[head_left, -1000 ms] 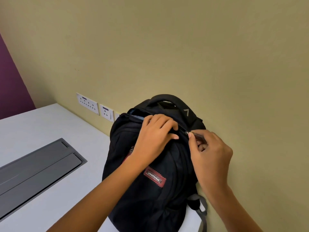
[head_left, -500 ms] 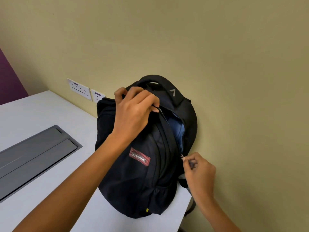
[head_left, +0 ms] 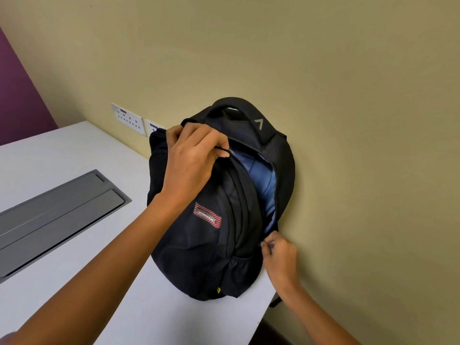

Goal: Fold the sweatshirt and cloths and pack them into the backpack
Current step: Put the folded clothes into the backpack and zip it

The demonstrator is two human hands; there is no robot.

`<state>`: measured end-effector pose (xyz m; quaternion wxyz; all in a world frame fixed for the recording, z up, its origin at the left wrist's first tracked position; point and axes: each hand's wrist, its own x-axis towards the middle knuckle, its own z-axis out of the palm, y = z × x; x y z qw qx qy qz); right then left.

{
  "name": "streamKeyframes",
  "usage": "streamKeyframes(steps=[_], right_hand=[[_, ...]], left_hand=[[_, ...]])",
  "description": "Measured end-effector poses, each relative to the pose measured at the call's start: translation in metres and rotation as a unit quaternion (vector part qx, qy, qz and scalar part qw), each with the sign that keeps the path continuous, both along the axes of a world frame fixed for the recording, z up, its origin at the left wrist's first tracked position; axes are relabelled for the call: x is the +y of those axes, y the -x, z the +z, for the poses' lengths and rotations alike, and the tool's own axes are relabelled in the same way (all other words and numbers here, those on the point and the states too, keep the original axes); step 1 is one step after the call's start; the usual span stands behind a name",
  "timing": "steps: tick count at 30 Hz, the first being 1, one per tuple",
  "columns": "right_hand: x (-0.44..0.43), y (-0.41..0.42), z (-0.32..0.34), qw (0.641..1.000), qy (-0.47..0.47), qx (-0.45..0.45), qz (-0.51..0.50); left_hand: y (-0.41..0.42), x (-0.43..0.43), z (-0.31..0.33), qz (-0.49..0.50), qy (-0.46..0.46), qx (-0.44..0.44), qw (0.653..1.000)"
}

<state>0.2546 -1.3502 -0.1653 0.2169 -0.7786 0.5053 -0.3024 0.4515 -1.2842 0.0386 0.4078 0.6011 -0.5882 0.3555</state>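
Observation:
A black backpack (head_left: 199, 250) with a red label stands on the white table's corner, leaning against the beige wall. Its main compartment gapes along the right side, showing blue lining (head_left: 263, 180). My left hand (head_left: 191, 160) grips the front edge of the opening near the top. My right hand (head_left: 280, 255) pinches the zipper pull low on the bag's right side. No sweatshirt or cloths are visible.
The white table (head_left: 74, 158) carries a grey recessed cable hatch (head_left: 57, 217) at the left. White wall sockets (head_left: 128, 118) sit behind the bag. The table's edge runs just right of the backpack, with a strap hanging below.
My right hand drew the zipper pull from the top of the bag down its right side, and the compartment opened. My left hand shifted to grip the opening's front edge.

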Motion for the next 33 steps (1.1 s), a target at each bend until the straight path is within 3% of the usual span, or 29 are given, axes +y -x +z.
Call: streamKeyframes(steps=[7, 11, 28, 33], right_hand=[[0.029, 0.008, 0.054, 0.973, 0.197, -0.120, 0.009], [0.051, 0.004, 0.077, 0.953, 0.264, -0.140, 0.055], [0.128, 0.001, 0.116, 0.904, 0.339, -0.188, 0.184], [0.145, -0.007, 0.118, 0.881, 0.343, -0.186, 0.268]], left_hand=[[0.004, 0.049, -0.034, 0.001, -0.048, 0.013, 0.999], [0.008, 0.084, -0.065, 0.024, -0.070, 0.053, 0.996], [0.059, 0.189, -0.108, 0.065, -0.106, 0.180, 0.976], [0.073, 0.212, -0.118, 0.136, -0.117, 0.202, 0.963]])
